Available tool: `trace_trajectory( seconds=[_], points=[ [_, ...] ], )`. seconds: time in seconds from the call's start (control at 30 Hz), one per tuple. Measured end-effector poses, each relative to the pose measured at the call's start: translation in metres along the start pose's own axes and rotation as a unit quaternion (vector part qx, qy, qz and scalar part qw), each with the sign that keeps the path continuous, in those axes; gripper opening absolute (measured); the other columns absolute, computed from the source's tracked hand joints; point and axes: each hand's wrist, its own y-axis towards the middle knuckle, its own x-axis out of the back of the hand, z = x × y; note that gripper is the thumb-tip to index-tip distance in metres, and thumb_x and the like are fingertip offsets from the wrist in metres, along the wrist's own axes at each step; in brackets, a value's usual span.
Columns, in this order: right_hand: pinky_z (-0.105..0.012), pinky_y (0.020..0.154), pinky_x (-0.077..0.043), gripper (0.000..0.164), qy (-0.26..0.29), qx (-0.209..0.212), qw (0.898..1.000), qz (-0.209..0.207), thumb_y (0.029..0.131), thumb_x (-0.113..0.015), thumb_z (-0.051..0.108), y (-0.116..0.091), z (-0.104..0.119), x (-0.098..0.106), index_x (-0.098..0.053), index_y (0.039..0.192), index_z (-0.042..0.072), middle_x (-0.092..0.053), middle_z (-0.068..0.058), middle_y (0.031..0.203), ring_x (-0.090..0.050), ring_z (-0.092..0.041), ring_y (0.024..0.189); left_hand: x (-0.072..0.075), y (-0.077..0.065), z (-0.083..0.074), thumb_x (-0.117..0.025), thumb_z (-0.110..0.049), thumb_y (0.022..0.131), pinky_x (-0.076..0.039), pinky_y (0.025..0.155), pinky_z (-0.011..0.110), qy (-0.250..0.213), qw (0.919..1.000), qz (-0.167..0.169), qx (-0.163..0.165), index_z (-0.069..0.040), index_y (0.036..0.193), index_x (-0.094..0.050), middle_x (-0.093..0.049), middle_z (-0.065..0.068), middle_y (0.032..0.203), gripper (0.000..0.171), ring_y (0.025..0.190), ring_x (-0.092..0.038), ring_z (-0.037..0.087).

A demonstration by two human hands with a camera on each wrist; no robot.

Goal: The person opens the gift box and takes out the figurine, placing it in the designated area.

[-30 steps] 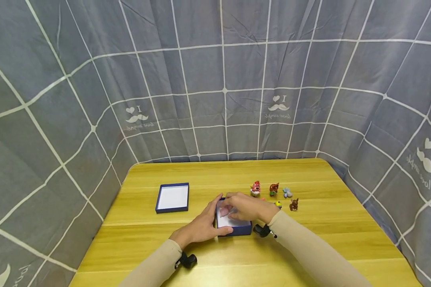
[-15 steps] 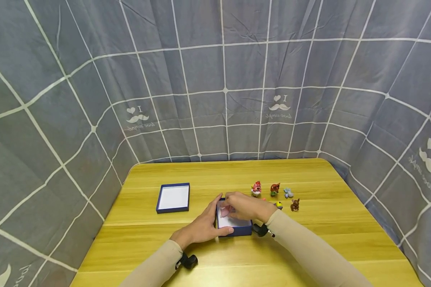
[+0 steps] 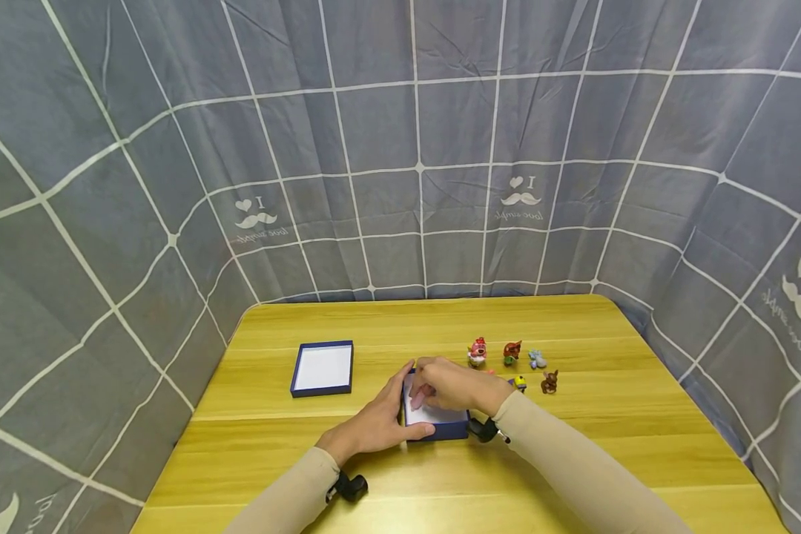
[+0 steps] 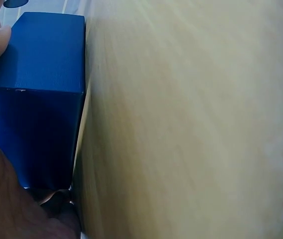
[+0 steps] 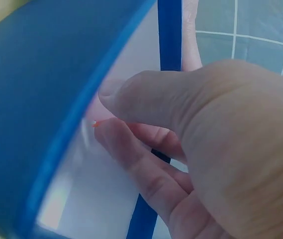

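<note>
An open-topped dark blue box (image 3: 447,431) with a white inside stands at the middle of the table. My left hand (image 3: 372,423) holds it from the left, thumb across the front wall and fingers along the left side. Down inside the box, my right hand (image 3: 455,383) pinches a small pink toy (image 3: 417,400) between thumb and fingers. Most of that toy is hidden; in the right wrist view a small orange bit (image 5: 95,124) shows at the fingertips. In the left wrist view, the outer walls of the blue box (image 4: 39,55) fill the left side.
A shallow blue-rimmed lid (image 3: 322,368), white inside, lies to the left. Right of the box stand several small figurines: a pink one (image 3: 477,352), a reddish-brown one (image 3: 511,353), a light blue one (image 3: 537,360), a brown one (image 3: 549,382) and a yellow-topped one (image 3: 521,383). A grey curtain (image 3: 347,200) hangs behind.
The pink toy has turned and shifted slightly toward the front within the box as my right fingers curl more over it. My left hand and the box have stayed in place.
</note>
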Motion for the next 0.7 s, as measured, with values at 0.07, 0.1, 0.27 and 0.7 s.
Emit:
trace_trajectory(
  seconds=[0.07, 0.1, 0.27, 0.7],
  points=[
    [-0.014, 0.082, -0.060, 0.015, 0.001, 0.002, 1.000, 0.001, 0.105, -0.084, -0.002, 0.0007, 0.0001, 0.0008, -0.090, 0.116, 0.006, -0.079, -0.009, 0.117, -0.074, -0.008, 0.097, 0.0001, 0.0002, -0.0001, -0.075, -0.078, 0.103, -0.038, 0.140, 0.065, -0.001, 1.0000, -0.001, 0.000, -0.029, 0.189, 0.007, -0.012, 0.015, 0.197, 0.129, 0.179, -0.032, 0.039],
    [-0.014, 0.082, -0.059, 0.015, 0.001, 0.004, 1.000, 0.002, 0.104, -0.084, -0.003, 0.0011, 0.0000, 0.0011, -0.090, 0.115, 0.006, -0.080, -0.009, 0.116, -0.074, -0.008, 0.095, 0.0001, 0.0001, -0.0001, -0.075, -0.078, 0.103, -0.038, 0.141, 0.064, -0.002, 1.0000, -0.001, 0.000, -0.029, 0.189, 0.007, -0.011, 0.014, 0.197, 0.129, 0.179, -0.032, 0.039],
    [-0.015, 0.081, -0.061, 0.014, 0.006, 0.017, 1.000, 0.009, 0.103, -0.084, -0.005, 0.0033, -0.0017, 0.0006, -0.087, 0.111, 0.006, -0.087, -0.007, 0.109, -0.080, -0.012, 0.094, -0.0007, -0.0006, 0.0006, -0.077, -0.076, 0.103, -0.038, 0.140, 0.064, -0.003, 1.0000, -0.003, -0.002, -0.031, 0.189, 0.006, -0.012, 0.014, 0.197, 0.128, 0.179, -0.033, 0.039],
    [-0.015, 0.081, -0.062, 0.011, 0.015, 0.021, 1.000, 0.009, 0.103, -0.086, -0.003, 0.0037, -0.0067, -0.0032, -0.085, 0.107, 0.008, -0.087, -0.001, 0.102, -0.080, -0.007, 0.092, -0.0012, 0.0012, 0.0027, -0.078, -0.074, 0.103, -0.041, 0.139, 0.065, -0.006, 0.9999, -0.006, -0.007, -0.028, 0.190, 0.003, -0.014, 0.014, 0.197, 0.127, 0.176, -0.039, 0.038]
  ],
)
